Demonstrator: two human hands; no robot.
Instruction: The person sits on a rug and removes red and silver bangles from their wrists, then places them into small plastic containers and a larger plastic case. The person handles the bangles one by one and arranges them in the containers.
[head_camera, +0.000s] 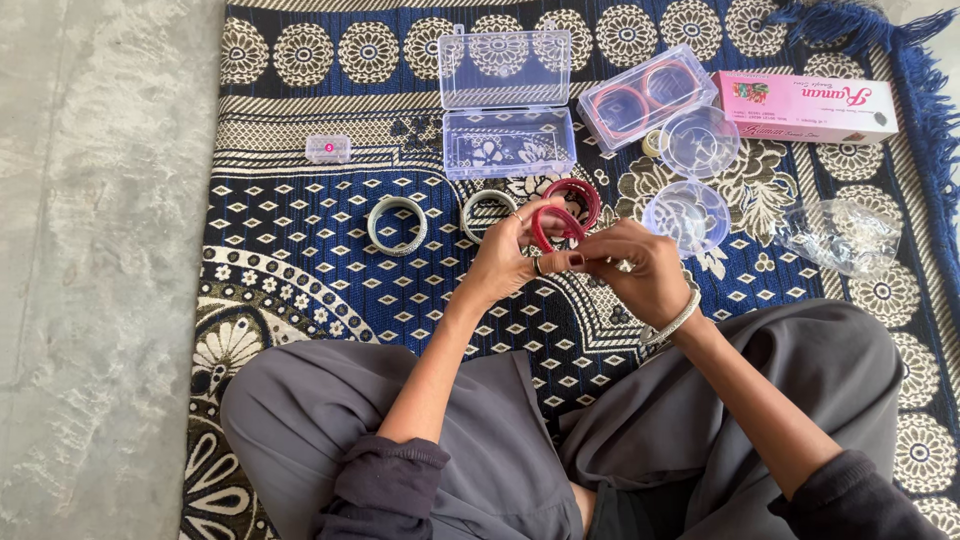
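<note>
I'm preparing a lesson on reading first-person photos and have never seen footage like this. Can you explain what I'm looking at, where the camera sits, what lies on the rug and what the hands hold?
There is one picture, taken by a camera worn on a person's head, looking down. The person sits cross-legged in grey clothes on a patterned blue rug.

The left hand and right hand meet in the middle and together hold a red bangle.

On the rug lie two pale bangle stacks, a red bangle stack, an open clear plastic box, a clear case with red bangles, two round clear containers, a pink carton, a small clear box and crumpled clear wrapping.
</note>
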